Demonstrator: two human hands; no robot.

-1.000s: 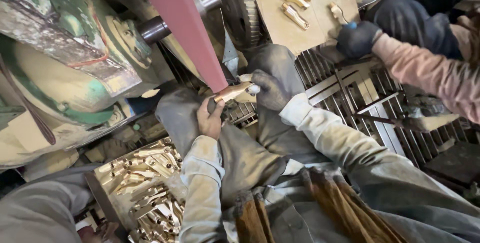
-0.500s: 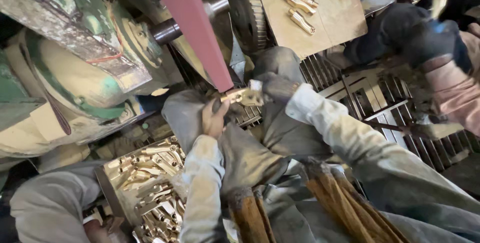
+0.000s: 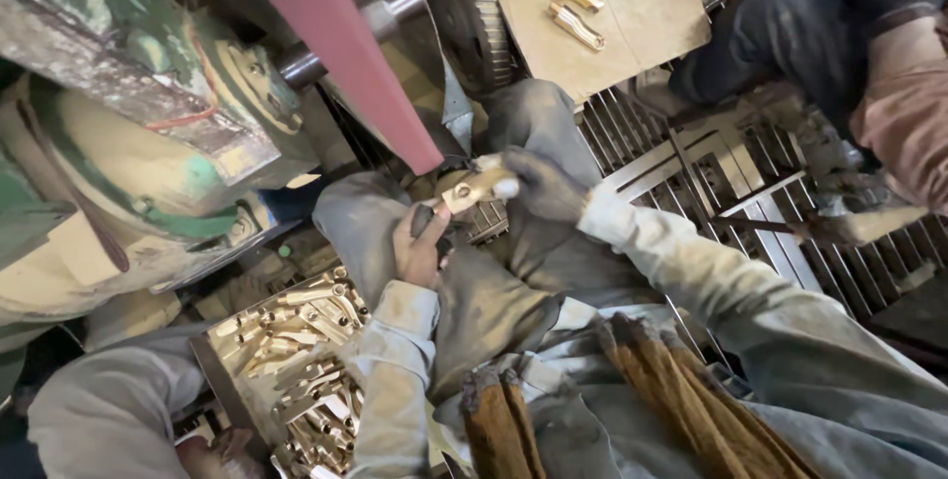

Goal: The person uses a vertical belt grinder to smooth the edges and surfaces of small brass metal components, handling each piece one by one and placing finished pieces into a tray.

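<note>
Pressing a small brass-coloured metal fitting (image 3: 472, 186) up toward the lower end of a dull red sanding belt (image 3: 341, 44), the person works with both hands just left of the frame's centre. The fitting sits between the two hands, its tip close under the point where the belt rounds its lowest turn; whether metal actually meets belt cannot be told from here. Held at both ends like this, the piece seems braced against the belt's pull.

The left hand (image 3: 423, 245), bare, comes up from below with fingers curled and closed on the fitting's lower left end, its wrist bent back out of a dusty grey sleeve. The right hand (image 3: 541, 186), in a dark grimy glove, closes on the right end, its forearm stretching away toward the lower right of the frame.

In the lower left lies a shallow tray (image 3: 219, 380) heaped with more brass-coloured pieces, within easy reach of the left hand. Along the top centre, a tan board (image 3: 642, 15) carries three similar pieces laid out apart from one another, as if set aside. A green, paint-chipped machine body (image 3: 109, 133) fills the upper left. In the upper right, another person's arm in a pinkish sleeve (image 3: 904, 104) stays well apart from the work.
</note>
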